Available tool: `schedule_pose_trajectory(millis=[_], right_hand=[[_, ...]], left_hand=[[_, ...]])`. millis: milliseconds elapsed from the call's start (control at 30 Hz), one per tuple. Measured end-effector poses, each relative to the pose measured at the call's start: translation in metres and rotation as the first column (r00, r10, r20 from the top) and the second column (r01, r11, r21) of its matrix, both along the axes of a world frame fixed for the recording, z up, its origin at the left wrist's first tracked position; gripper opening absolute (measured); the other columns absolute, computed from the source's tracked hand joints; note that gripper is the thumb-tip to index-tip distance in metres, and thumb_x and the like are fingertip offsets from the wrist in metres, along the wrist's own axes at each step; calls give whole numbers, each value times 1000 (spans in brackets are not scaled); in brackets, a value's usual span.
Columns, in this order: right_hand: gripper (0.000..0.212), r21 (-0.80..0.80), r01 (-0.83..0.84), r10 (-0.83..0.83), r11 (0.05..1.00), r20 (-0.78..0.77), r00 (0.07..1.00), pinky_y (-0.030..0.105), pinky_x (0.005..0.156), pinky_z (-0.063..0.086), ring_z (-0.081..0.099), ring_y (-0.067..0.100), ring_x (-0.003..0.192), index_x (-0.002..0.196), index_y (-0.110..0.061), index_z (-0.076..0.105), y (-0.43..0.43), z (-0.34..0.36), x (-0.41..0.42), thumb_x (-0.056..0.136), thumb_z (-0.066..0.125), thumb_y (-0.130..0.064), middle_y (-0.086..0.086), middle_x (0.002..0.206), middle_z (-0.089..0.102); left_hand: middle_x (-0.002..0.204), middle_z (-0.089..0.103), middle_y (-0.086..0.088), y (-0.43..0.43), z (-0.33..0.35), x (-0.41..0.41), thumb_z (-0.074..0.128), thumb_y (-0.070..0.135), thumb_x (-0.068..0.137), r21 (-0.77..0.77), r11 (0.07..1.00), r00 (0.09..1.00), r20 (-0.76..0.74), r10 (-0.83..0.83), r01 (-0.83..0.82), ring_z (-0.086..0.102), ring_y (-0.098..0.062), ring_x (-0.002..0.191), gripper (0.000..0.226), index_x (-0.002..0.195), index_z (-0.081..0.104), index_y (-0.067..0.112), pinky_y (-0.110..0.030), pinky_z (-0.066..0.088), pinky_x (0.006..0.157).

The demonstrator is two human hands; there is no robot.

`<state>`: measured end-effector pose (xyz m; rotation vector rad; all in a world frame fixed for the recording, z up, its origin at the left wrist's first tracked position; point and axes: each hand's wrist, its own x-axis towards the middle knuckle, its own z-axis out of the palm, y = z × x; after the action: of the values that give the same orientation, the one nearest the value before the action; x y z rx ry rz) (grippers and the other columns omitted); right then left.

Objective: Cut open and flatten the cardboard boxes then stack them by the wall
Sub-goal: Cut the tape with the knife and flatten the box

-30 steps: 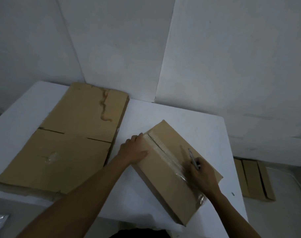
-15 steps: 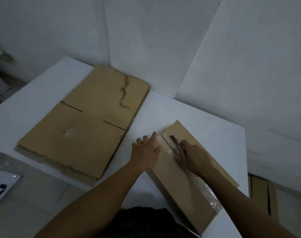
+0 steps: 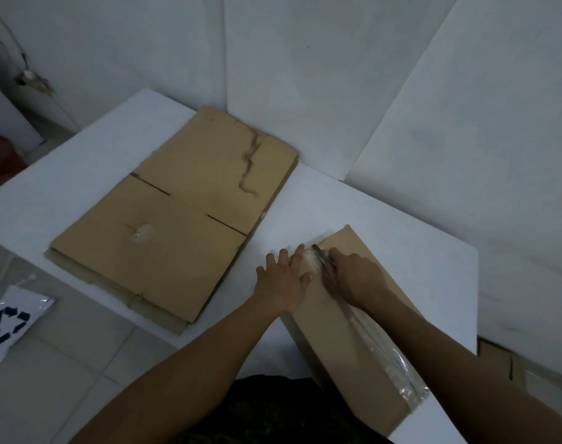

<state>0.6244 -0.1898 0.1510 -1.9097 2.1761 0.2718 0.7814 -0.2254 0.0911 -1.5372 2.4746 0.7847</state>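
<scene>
Hazard: my left hand (image 3: 283, 283) presses the sealed box (image 3: 337, 334), fingers (image 3: 284, 256) spread flat, thumb just beside the tape seam (image 3: 380, 347). My right hand (image 3: 358, 280) has its fingers clenched round the cutter (image 3: 319, 251), blade at the seam's far end. A sideways slip would likely reach that thumb. The box sits at the white worktop's (image 3: 417, 261) near edge; hard pressure might shift it. Left of the box lies flattened cardboard (image 3: 177, 225); white walls (image 3: 305, 91) stand beyond the box, tiled floor (image 3: 81, 363) below.

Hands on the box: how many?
2. The left hand presses the box near its far end; the right hand holds a cutter on the tape.
</scene>
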Motion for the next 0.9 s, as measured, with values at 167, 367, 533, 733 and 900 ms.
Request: schedule_pose_trajectory(millis=[167, 367, 533, 733, 900], right_hand=[[25, 83, 50, -51, 995, 14, 999, 32, 66, 41, 53, 23, 73, 104, -19, 54, -12, 7, 1, 105, 36, -36, 8, 99, 66], [26, 148, 20, -13, 989, -49, 999, 32, 70, 39, 54, 20, 78, 105, -23, 58, -24, 22, -1, 105, 36, -36, -2, 92, 59], [23, 150, 2, 10, 989, -81, 997, 31, 71, 38, 55, 20, 77, 109, -22, 58, -14, 24, -2, 103, 38, -32, 1, 102, 67], [30, 180, 13, 1, 984, -77, 997, 33, 71, 40, 64, 28, 96, 119, -20, 58, -10, 30, 1, 104, 35, -34, 5, 111, 66], [31, 232, 72, -73, 970, -5, 997, 38, 80, 51, 62, 25, 88, 108, -19, 57, -1, 20, 6, 104, 33, -38, 5, 102, 65]], left_hand=[[153, 24, -12, -1, 1, 0, 24, 54, 104, 10, 1000, 1000, 13, 2, -2, 32, -37, 133, 67, 158, -4, 27, -53, 36, 104], [156, 21, -13, -4, 1, 0, 22, 57, 103, 55, 998, 1000, 21, -5, 4, 30, -38, 136, 68, 158, -6, 28, -55, 34, 107], [156, 21, -13, -4, 4, 0, 23, 56, 103, 60, 998, 999, 32, -8, 6, 29, -38, 136, 68, 158, -7, 28, -55, 34, 107], [155, 21, -13, -4, 6, -1, 24, 55, 103, 61, 998, 999, 40, -9, 6, 29, -38, 136, 68, 158, -6, 28, -54, 34, 106], [155, 21, -14, -4, 3, -1, 25, 54, 103, 46, 999, 999, 40, -15, 13, 30, -39, 135, 69, 158, -6, 27, -55, 35, 106]])
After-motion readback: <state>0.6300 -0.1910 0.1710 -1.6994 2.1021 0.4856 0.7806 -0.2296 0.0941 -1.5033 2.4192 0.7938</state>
